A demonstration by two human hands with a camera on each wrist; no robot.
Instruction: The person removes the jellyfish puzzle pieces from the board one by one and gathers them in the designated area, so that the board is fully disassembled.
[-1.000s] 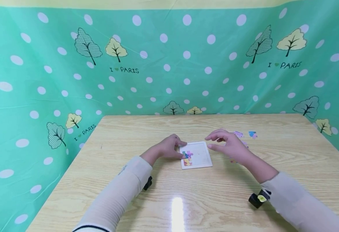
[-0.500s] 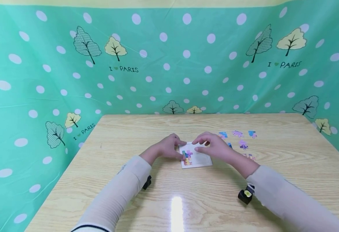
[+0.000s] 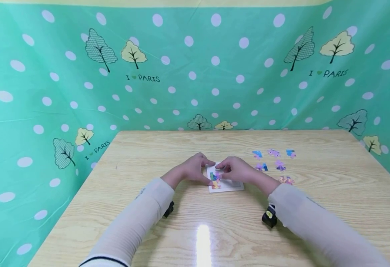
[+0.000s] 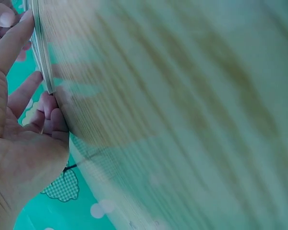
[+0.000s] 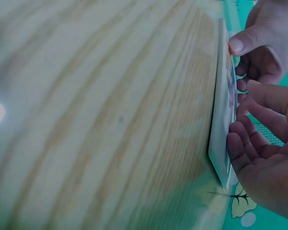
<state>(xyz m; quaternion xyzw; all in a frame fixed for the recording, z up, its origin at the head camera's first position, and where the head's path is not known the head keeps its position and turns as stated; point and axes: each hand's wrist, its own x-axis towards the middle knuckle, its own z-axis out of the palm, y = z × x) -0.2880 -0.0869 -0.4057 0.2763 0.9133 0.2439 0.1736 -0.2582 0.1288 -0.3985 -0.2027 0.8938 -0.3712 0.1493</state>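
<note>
A shallow white puzzle tray (image 3: 231, 186) lies flat on the table, with a few joined jigsaw pieces (image 3: 216, 184) in its left part. At the tray's left side, my left hand (image 3: 195, 168) holds it, thumb over the front-left pieces and forefinger at the far-left corner. My right hand (image 3: 238, 170) is over the tray with bent fingers. Its thumb tip is right at the pink piece, and its forefinger comes down farther back. No piece shows between those fingertips. In the right wrist view, both hands (image 5: 271, 129) come together over the tray (image 5: 222, 110).
Several loose jigsaw pieces (image 3: 280, 165) lie spread to the right of the tray, near the right forearm. The wooden table (image 3: 141, 155) ends at a green dotted cloth (image 3: 195, 66) behind and to the left. A bright reflection shows at the front.
My right hand has moved left from beside the tray to over its pieces, uncovering the loose pieces on the right. My left hand has stayed on the tray's left side.
</note>
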